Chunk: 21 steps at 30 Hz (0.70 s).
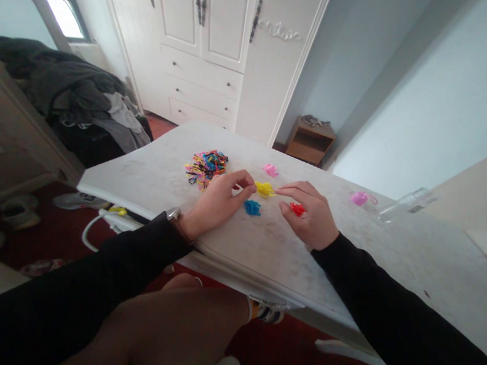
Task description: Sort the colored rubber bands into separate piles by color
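A yellow pile of small rubber bands (264,189) lies on the white table between my hands. My left hand (224,197) is at its left edge, thumb and forefinger pinched together; what is between them, if anything, is too small to make out. On the other side, my right hand (309,216) is open, forefinger stretched to the yellow pile and thumb apart. Beneath that hand sits a red pile (297,209), partly covered. A blue pile (252,208) is nearer me, and a pink pile (271,169) farther back. Left of my left hand spreads a larger mixed-colour heap (206,167).
Toward the right of the table (232,255) are a pink round object with a loop (360,198) and a clear container lying on its side (406,205). A white wardrobe (219,43) stands behind. Dark clothes (77,94) are heaped at the left.
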Each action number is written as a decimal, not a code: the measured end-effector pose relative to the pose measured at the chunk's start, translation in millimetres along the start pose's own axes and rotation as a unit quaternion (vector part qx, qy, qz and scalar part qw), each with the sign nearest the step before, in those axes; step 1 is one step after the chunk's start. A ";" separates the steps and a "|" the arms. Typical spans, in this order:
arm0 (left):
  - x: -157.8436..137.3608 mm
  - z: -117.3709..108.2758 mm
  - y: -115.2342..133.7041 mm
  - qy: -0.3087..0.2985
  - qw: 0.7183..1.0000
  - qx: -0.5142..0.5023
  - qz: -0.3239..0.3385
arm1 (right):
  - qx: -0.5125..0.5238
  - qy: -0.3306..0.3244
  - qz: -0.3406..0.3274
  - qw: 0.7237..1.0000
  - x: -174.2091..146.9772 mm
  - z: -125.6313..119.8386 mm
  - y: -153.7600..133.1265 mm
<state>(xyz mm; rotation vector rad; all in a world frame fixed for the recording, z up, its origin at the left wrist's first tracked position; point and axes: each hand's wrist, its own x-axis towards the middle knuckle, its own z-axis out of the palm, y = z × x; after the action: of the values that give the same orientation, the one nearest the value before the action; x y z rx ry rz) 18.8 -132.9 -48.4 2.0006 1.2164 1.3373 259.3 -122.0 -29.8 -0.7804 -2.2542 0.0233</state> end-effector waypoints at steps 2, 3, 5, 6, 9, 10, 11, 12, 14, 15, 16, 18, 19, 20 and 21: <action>0.6 0.4 -0.3 0.012 1.000 0.003 0.004 | -0.004 -0.018 0.013 1.000 1.0 1.4 5.1; 0.8 0.6 -0.4 0.015 1.000 0.003 0.005 | -0.005 -0.029 0.018 0.999 1.7 2.1 8.0; 1.1 0.9 -0.2 0.019 1.000 0.004 0.003 | -0.006 -0.049 0.021 0.999 3.5 3.4 13.5; 1.2 1.0 0.0 0.020 1.000 0.005 0.002 | -0.007 -0.054 0.022 0.998 4.5 4.0 15.8; 1.4 0.6 1.0 0.021 1.000 0.007 0.000 | -0.021 -0.051 0.024 0.998 8.1 6.1 20.1; 1.4 0.3 1.4 0.021 1.000 0.008 0.001 | -0.028 -0.050 0.023 0.998 9.1 7.2 20.5; 1.5 0.1 1.7 0.021 1.000 0.010 0.002 | -0.036 -0.054 0.022 0.998 10.0 8.5 20.4; 1.5 -0.2 1.9 0.022 1.000 0.013 0.003 | -0.045 -0.063 0.019 0.997 10.7 10.0 20.0; 1.5 -0.2 1.9 0.022 1.000 0.019 0.005 | -0.075 -0.094 0.015 0.993 11.3 12.7 18.7; 1.4 0.0 1.6 0.022 1.000 0.021 0.005 | -0.094 -0.109 0.017 0.990 11.3 13.6 18.0; 1.3 0.4 1.3 0.022 0.999 0.024 0.004 | -0.112 -0.119 0.022 0.986 11.2 13.8 17.4; 1.0 1.2 0.4 0.021 0.999 0.034 0.004 | -0.140 -0.124 0.038 0.982 10.8 12.1 16.6; 0.9 1.2 0.0 0.023 0.999 0.043 0.004 | -0.147 -0.120 0.047 0.981 10.4 10.3 16.4; 1.1 0.6 -0.6 0.027 0.998 0.055 0.005 | -0.148 -0.115 0.054 0.981 9.8 8.0 16.3; 1.7 -1.0 -1.3 0.034 0.997 0.070 0.006 | -0.148 -0.111 0.060 0.981 9.2 5.5 16.2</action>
<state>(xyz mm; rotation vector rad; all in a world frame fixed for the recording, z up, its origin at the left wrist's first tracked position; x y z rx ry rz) 17.6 -131.0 -48.1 2.0759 1.3659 1.3705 259.3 -102.7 -31.8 -1.1193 -2.4504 -0.1803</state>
